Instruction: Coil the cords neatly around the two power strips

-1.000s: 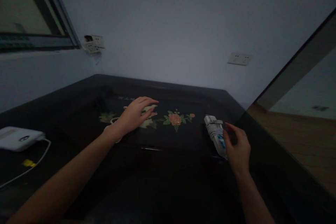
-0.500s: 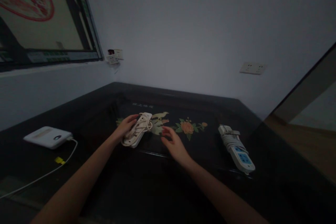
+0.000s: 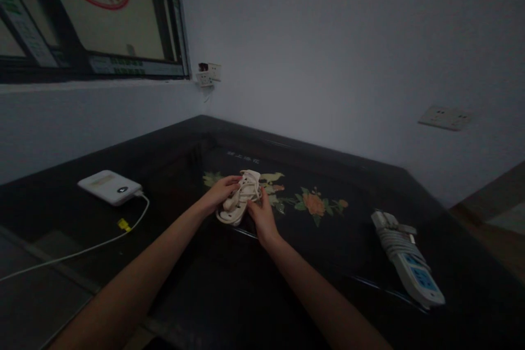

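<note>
A white power strip (image 3: 241, 199) with its cable bundled around it lies on the dark table, in the middle of the head view. My left hand (image 3: 221, 192) is closed on its left side, fingertips on the cable near the far end. On the other side, my right hand (image 3: 263, 219) grips the strip's right edge, thumb toward the near part and fingers along the side. The undersides of both hands' fingers are partly hidden by the strip and cable.
A second power strip (image 3: 414, 270) with blue sockets and a wound grey cable lies at the right. At the left sits a white box-shaped device (image 3: 109, 186) with a white cable (image 3: 82, 253) and yellow tag (image 3: 123, 225). Wall sockets (image 3: 445, 117) are behind.
My right hand has moved left from beside the strip and now holds its right side. My left hand stays on the strip. The whole view has shifted.
</note>
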Motion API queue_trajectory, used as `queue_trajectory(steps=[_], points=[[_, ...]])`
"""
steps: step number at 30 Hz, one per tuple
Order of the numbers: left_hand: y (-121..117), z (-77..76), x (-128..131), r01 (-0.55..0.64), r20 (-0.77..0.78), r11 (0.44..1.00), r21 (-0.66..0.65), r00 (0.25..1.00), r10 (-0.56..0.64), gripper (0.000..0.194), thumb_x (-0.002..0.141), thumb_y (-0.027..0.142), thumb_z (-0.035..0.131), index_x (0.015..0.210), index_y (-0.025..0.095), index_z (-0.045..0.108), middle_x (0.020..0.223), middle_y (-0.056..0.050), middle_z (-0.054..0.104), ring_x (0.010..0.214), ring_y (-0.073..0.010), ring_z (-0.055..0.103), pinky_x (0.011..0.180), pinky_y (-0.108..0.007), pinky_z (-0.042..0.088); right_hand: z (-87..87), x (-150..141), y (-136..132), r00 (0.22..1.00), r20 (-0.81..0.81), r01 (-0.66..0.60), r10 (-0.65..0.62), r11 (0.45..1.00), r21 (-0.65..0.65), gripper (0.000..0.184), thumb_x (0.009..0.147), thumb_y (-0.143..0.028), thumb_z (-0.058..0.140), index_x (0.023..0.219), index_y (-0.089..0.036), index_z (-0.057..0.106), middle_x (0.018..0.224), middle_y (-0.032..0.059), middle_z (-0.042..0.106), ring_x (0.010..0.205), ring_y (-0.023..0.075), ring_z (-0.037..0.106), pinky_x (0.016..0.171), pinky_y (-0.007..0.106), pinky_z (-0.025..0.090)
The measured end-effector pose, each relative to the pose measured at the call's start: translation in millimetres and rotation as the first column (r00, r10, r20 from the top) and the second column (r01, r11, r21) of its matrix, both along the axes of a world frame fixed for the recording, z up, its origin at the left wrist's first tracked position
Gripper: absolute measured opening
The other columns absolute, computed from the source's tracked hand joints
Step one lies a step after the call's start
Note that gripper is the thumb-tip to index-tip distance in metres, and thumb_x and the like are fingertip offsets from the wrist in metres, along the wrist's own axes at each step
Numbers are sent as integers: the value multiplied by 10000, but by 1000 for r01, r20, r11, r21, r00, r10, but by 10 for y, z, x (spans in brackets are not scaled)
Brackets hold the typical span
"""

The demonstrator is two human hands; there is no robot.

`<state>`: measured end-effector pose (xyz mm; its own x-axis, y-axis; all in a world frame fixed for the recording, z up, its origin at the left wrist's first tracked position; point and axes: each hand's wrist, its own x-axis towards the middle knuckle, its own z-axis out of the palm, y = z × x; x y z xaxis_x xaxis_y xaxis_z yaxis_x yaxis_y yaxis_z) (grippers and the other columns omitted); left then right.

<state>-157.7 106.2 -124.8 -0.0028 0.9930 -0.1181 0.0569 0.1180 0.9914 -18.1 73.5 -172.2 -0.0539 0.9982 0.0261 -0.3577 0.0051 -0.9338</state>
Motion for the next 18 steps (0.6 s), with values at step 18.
queue_trajectory(steps=[18], points=[[-947,-15,1205,180,538,982,-49,834,-126,331,689,72,548,975,151,694,1060,-72,674,918,-160,615,769,-248,485,501,1552,-962,985,147,109,-88,984,-143,616,691,-305,705,1279,-281,523,1374,54,513,1116,221,584,860,352,535]])
